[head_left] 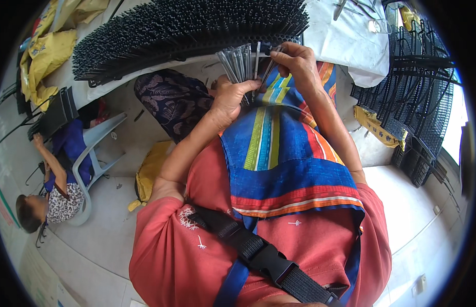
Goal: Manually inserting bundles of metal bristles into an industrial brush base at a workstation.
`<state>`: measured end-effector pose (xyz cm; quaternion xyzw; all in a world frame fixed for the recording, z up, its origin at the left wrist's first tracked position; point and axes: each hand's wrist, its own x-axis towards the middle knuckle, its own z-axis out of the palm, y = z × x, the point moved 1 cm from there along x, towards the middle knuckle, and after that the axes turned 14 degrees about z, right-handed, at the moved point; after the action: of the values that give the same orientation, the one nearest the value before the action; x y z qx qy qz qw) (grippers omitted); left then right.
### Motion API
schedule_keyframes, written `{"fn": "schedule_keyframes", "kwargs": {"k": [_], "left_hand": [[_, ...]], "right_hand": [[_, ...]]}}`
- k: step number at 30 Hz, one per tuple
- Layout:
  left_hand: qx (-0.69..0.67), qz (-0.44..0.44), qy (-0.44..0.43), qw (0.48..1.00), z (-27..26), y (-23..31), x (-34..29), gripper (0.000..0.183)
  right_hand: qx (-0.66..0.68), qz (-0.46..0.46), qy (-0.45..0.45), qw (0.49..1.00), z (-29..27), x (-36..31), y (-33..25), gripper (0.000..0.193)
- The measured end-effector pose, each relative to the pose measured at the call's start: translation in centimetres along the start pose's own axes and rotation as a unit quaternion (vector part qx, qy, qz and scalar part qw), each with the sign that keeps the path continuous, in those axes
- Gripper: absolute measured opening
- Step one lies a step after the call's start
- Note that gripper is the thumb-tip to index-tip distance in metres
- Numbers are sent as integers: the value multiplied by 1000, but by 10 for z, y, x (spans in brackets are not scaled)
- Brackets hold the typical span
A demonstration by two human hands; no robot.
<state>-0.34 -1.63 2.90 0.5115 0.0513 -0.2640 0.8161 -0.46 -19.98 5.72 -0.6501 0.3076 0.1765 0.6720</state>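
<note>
My left hand [229, 100] is closed round a bundle of thin grey metal rods [238, 64], which fan out above my fingers. Beside it, my right hand [298, 62] has thumb and fingers pinched together on a few thin rods [268, 70] that slant down toward the bundle. What lies within the right fingertips is partly hidden. Just beyond both hands stands a long black perforated rack [145, 68], densely filled with upright dark rods [192, 30]. A striped blue apron [268, 138] covers my lap beneath the hands.
White sheeting [345, 46] covers the table at the right. Black mesh racks [417, 97] stack up beyond it. Yellow sacks [53, 56] lie at the far left, another yellow bag [151, 171] on the floor. A co-worker [64, 199] sits on a grey plastic chair [94, 153].
</note>
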Motion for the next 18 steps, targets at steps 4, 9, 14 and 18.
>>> {"fn": "schedule_keyframes", "kwargs": {"k": [4, 9, 14, 18], "left_hand": [[36, -2, 37, 999, -11, 7, -7, 19], [44, -7, 7, 999, -14, 18, -23, 21], [9, -38, 38, 999, -21, 18, -21, 21], [-34, -46, 31, 998, -24, 13, -19, 21]], "right_hand": [[81, -145, 64, 984, -2, -5, -9, 6], [102, -289, 110, 945, 15, -7, -34, 7], [40, -354, 135, 925, 28, 8, -38, 10], [20, -365, 132, 921, 31, 15, -35, 11]]}}
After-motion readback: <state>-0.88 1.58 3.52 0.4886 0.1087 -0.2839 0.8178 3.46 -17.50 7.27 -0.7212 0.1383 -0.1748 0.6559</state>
